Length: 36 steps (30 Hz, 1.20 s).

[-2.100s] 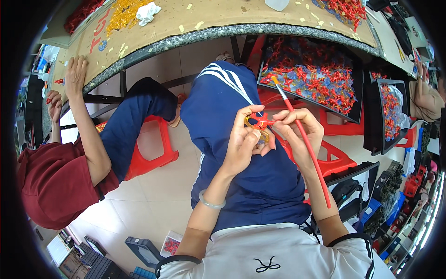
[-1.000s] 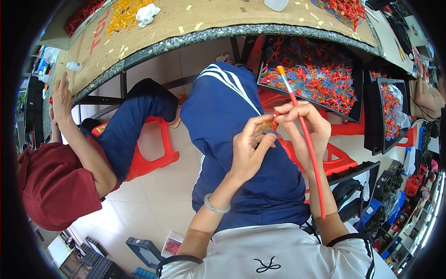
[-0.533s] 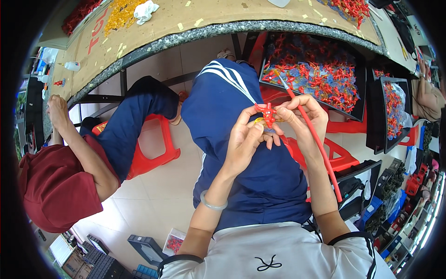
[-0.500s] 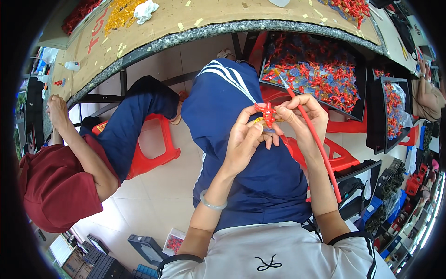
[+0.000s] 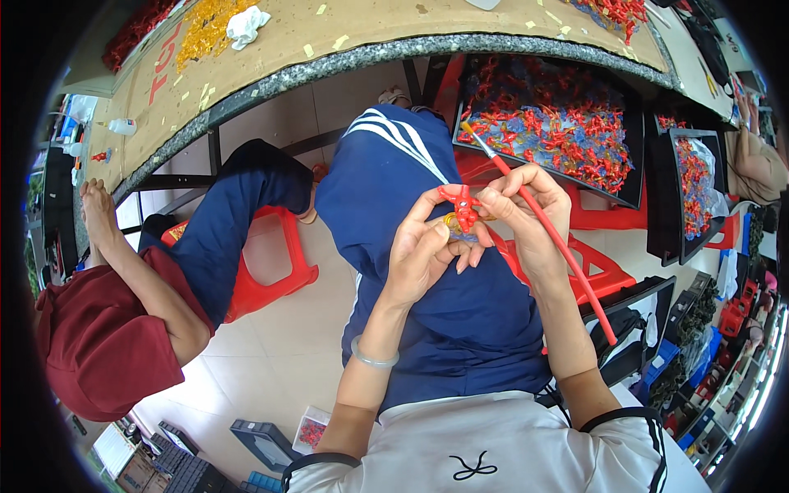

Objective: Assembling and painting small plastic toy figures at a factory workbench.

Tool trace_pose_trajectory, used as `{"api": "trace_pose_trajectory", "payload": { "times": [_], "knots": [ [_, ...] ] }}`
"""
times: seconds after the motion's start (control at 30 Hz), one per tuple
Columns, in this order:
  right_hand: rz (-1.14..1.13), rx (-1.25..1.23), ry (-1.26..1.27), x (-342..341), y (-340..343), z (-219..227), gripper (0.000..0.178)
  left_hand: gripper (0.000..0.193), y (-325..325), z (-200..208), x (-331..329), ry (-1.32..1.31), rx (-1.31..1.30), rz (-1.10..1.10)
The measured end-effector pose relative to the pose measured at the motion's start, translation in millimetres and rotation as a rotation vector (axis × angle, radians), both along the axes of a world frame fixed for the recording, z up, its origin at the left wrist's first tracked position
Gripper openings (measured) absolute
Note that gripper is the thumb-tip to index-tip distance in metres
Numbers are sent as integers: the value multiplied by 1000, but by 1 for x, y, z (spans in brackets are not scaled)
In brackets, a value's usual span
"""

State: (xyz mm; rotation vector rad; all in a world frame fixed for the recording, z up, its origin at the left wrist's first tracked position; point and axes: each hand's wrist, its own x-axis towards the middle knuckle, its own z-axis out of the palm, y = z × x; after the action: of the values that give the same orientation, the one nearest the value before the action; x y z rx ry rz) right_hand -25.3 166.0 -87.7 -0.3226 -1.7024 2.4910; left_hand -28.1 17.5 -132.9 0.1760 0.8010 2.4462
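Pinching a small red figurine (image 5: 465,212) between thumb and fingers, our left hand (image 5: 423,251) is closed on it and holds it up above our blue trousers (image 5: 456,329). Yellow and translucent blue parts show just below the red, partly covered by our fingertips. Our right hand (image 5: 530,212) grips a red-handled paintbrush (image 5: 569,261) slantwise, its thumb and fingertips close against the figurine's right side; whether they press on it we cannot tell. The brush's yellowish bristles point up toward the near left corner of a black tray (image 5: 636,156) heaped with red and blue pieces (image 5: 546,123). Beyond that tray's right edge stands a narrower black tray (image 5: 662,205) with similar pieces and some clear plastic.

Before us runs a table with a speckled stone edge (image 5: 353,65), its surface covered by cardboard (image 5: 378,20). Toward its far left corner we see loose yellow pieces (image 5: 205,34) beside a crumpled white tissue (image 5: 247,27); a red heap (image 5: 615,15) lies toward the right end. A small white bottle (image 5: 123,126) lies near the left edge, where a co-worker in maroon (image 5: 115,329) has both hands together.
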Motion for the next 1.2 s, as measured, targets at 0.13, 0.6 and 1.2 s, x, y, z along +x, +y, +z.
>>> {"api": "trace_pose_trajectory", "payload": {
  "times": [0.13,0.6,1.2],
  "knots": [
    [121,3,6,3,3,20,11,42,-4,5,1,-23,36,21],
    [64,1013,539,57,11,75,32,44,1,38,28,151,-172,193],
    [-62,425,174,43,39,87,20,29,41,115,30,-97,-172,-30]
  ]
}}
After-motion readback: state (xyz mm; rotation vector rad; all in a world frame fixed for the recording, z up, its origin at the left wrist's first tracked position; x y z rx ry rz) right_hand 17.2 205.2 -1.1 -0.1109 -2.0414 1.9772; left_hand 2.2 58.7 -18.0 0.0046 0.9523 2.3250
